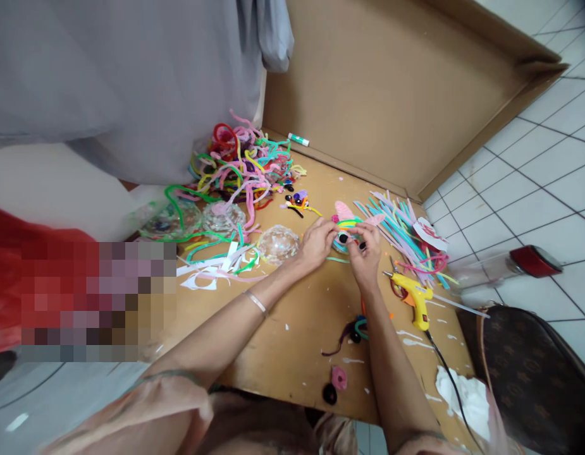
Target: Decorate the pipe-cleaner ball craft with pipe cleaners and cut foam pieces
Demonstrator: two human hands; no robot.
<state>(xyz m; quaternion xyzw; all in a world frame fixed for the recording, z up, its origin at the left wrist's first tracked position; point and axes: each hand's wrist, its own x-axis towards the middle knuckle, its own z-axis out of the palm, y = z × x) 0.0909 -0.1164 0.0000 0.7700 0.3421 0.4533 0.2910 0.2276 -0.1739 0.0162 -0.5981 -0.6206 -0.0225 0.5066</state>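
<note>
We find the left hand [319, 241] narrowed at the fingertips, pinching the left side of a small decorated figure [348, 224], and the right hand [367, 249] holding its right side between thumb and bent fingers. The figure sits toward the far part of the table [283, 335], right of centre. We note the far edge bounded by an upright cardboard panel [391, 95]. The widest room for movement runs between the forearms down to the near edge, dotted with white specks. On the right, a yellow glue gun [419, 302] lies near the right edge, just beside the right forearm, narrowing the room there; its cord trails toward the near edge. On the left, a heap of fuzzy stems [240, 158] crowds the far corner. Of containers, we record a clear faceted shell [279, 244] near the left hand, a red-capped clear bottle [491, 266] beyond the right edge, and a brown patterned bag [541, 373] nearer; we cannot tell their contents.
</note>
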